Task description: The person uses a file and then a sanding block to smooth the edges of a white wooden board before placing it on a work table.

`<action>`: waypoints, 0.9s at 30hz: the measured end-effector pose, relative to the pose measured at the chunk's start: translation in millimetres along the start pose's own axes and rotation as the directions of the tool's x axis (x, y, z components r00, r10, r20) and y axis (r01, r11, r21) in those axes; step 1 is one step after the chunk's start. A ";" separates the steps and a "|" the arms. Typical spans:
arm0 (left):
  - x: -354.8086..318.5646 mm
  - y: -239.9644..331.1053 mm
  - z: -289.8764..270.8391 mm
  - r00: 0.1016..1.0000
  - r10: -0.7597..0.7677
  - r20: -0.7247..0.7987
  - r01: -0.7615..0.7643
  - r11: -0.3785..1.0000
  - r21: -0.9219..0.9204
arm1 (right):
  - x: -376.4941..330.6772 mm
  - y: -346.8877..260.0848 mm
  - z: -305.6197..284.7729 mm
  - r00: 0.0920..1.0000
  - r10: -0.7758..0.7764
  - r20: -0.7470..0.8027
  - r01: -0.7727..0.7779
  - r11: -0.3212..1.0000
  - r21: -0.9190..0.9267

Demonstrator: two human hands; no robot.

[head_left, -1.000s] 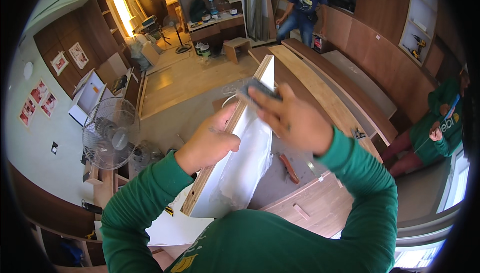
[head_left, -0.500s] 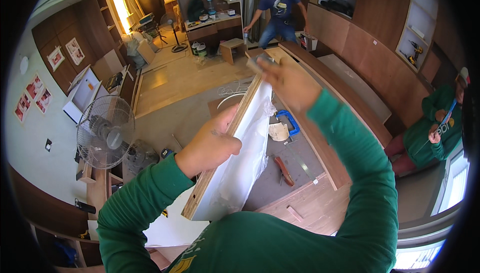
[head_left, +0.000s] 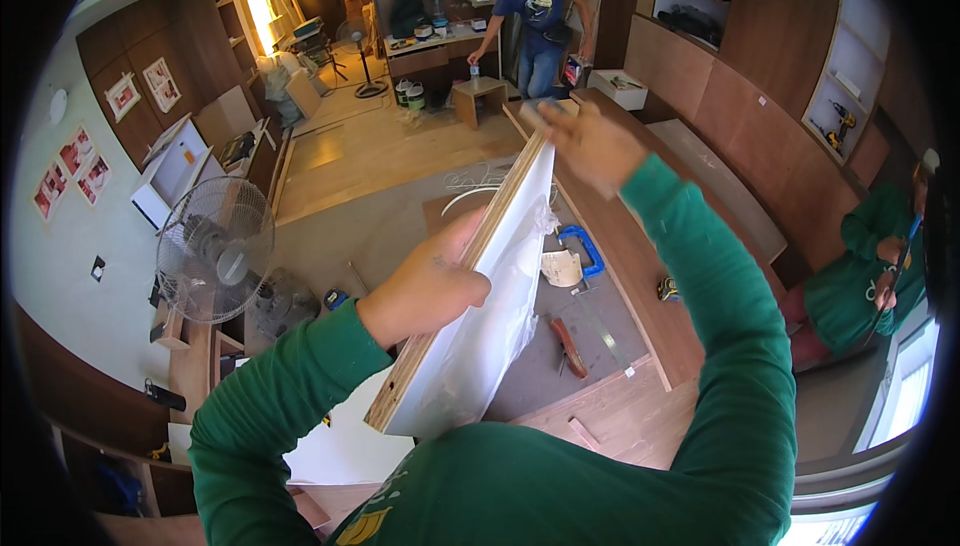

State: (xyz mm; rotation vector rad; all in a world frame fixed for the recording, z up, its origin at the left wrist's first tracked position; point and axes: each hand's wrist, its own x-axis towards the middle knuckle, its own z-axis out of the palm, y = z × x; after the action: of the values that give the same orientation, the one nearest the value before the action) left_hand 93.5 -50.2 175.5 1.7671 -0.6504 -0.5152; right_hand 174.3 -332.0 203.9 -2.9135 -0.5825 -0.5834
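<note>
A white-faced board with a bare plywood edge slants up from my torso, loose clear film clinging to its face. My left hand is closed round its long edge, thumb over the white side. At the board's far end my right hand, slightly blurred, grips a small grey block against the edge. What kind of block it is I cannot make out. Beyond the board lie a blue clamp, a cream-coloured piece, a reddish-brown hand tool and a metal ruler.
A wire-caged fan stands at the left. Long brown panels run along the right, with a yellow-black tool on them. One person stands by a small wooden stool; another person in green is at far right.
My right hand and the grey block stay at the board's far end, with slight movement. The person in blue has straightened beside the stool. The whole view has shifted a little.
</note>
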 end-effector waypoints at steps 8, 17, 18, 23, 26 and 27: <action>-18.1 5.1 5.1 0.998 -0.006 -0.066 0.011 0.998 0.063 | 36.1 47.4 31.4 0.989 0.146 -0.037 -0.100 0.818 0.567; -142.8 -23.5 -5.2 0.989 0.148 0.020 -0.121 0.875 -0.469 | -29.0 -25.2 4.3 0.987 0.148 -0.070 -0.099 0.879 0.466; -152.3 -32.1 -1.1 0.982 0.188 0.023 -0.154 0.862 -0.483 | -31.3 -20.0 4.6 0.980 0.180 -0.087 -0.127 0.898 0.421; -176.0 -61.8 28.8 0.930 0.326 -0.169 -0.354 0.920 -0.171 | -20.6 -8.5 41.9 0.948 0.266 -0.176 -0.182 0.904 0.388; -166.7 -73.8 46.6 0.855 0.316 -0.412 -0.365 0.930 -0.044 | -34.4 -46.0 59.5 0.936 0.262 -0.236 -0.126 0.872 0.472; -163.4 -76.3 49.4 0.828 0.274 -0.490 -0.354 0.932 -0.076 | -42.7 -71.3 65.4 0.933 0.305 -0.190 -0.108 0.743 0.660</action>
State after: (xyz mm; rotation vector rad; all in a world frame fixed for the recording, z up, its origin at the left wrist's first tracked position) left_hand -47.9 38.7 91.6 1.5069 -0.5183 0.0976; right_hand 132.8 -269.3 129.6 -2.1485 -0.3168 -0.6104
